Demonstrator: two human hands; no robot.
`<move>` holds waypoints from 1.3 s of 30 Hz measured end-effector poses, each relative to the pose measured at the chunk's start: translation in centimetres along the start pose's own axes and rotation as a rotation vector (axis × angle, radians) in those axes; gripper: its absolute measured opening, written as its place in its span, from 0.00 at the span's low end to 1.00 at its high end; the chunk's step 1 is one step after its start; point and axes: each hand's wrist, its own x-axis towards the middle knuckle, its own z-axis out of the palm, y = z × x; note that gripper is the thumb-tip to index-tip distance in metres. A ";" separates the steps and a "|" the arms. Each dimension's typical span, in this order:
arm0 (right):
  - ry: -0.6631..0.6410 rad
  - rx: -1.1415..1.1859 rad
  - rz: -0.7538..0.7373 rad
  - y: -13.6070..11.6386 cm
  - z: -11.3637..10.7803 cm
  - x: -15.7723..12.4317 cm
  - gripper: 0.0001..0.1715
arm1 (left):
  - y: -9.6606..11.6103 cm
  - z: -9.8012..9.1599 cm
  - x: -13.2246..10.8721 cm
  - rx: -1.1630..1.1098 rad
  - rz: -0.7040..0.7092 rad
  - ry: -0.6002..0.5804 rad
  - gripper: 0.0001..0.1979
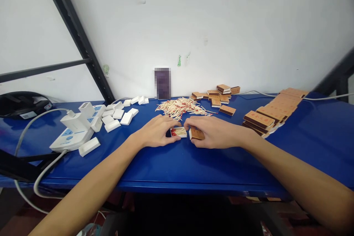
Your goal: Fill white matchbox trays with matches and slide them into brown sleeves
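My left hand (156,131) rests on the blue table (171,166) with its fingers curled round a small white matchbox tray (179,132) filled with red-tipped matches. My right hand (212,131) lies just to the right, fingers closed on a brown matchbox sleeve (197,134) held next to the tray. Tray and sleeve are nearly touching. Just behind both hands lies a loose pile of matches (182,106).
Several white empty trays (121,114) lie at the left beside a white power strip (74,129) with plugs and cables. Brown matchboxes (221,94) are heaped behind, and stacked rows of them (273,112) run along the right. Black shelf struts stand at the left.
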 end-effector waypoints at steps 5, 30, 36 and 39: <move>-0.015 -0.059 -0.032 0.0 0.3 0.0 0.24 | -0.1 0.1 0.0 0.008 -0.021 0.002 0.17; 0.049 0.007 -0.004 1.0 1.0 0.4 0.28 | 0.0 -0.1 -0.1 -0.088 -0.024 0.035 0.18; 0.060 0.095 0.007 2.1 1.5 1.0 0.24 | -0.2 -0.1 -0.2 -0.067 -0.033 0.015 0.19; 0.093 0.110 -0.003 2.6 1.8 1.2 0.23 | -0.4 0.1 -0.2 -0.099 -0.003 0.039 0.17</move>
